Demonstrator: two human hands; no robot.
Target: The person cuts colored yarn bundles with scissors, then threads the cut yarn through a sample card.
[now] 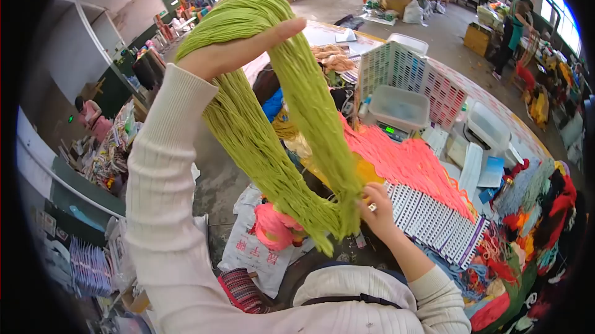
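Note:
A long skein of lime-green yarn (310, 98) hangs in a loop in front of me. My left hand (238, 49) is raised high and holds its top end, the strands draped over it between thumb and fingers. Low down, my right hand (378, 210) has its fingers closed on the skein's bottom edge; a ring shows on one finger. Just behind that hand lies a white card with rows of dark marks (434, 216), partly under coral-pink yarn (403, 160). Below the loop is a pink yarn bundle (273, 225) on a printed white sack (248, 266).
On the table stand a clear plastic tub (400, 108) on a scale with a lit display (388, 129), and a plastic basket (390, 64). Mixed yarn (527, 222) heaps up at right. A person (514, 30) stands far right; another person (90, 114) is at left.

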